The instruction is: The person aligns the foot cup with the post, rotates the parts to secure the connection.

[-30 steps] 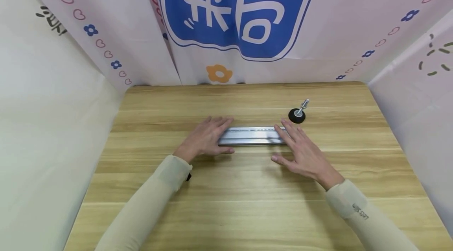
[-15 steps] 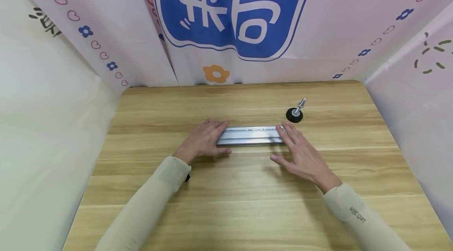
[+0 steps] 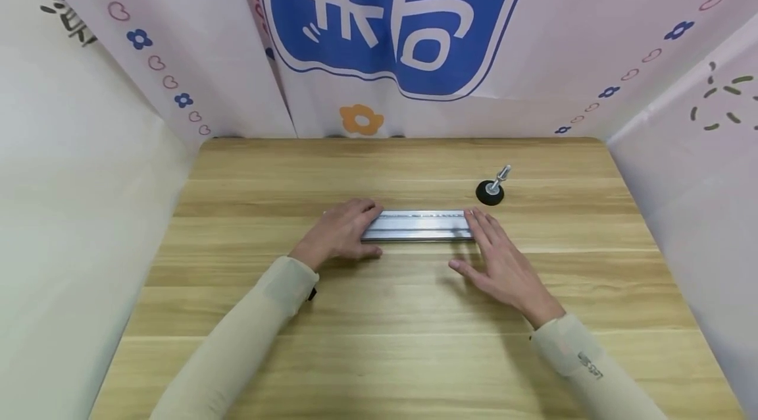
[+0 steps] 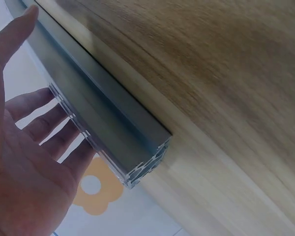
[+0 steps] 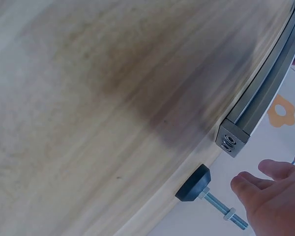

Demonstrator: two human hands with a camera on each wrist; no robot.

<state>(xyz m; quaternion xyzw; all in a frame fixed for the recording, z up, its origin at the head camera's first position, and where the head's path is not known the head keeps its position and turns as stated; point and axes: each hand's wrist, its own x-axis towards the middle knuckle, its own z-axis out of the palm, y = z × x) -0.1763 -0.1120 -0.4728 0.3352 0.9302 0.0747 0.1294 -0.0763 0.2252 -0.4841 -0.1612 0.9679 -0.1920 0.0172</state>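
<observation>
One bar (image 3: 420, 226) lies on the bench (image 3: 385, 328) at the centre of the head view, a hand at each end. The left hand (image 3: 339, 232) reaches over the left end with its fingers extended and thumb apart. The right hand (image 3: 503, 262) is spread at the right end; from above its fingertips overlap the bar, yet the right wrist view shows a gap between them. Beyond that hand, right of centre, a foot (image 3: 490, 193) sits on its black disc, bolt leaning to the upper right.

Only the left wrist view shows the bar's slotted end, low in the frame, and the left fingers at its edge, straight and slightly separated. Only the right wrist view shows the other end face, with two round fittings, and, at bottom centre, the bolt's thread and nut clearly.
</observation>
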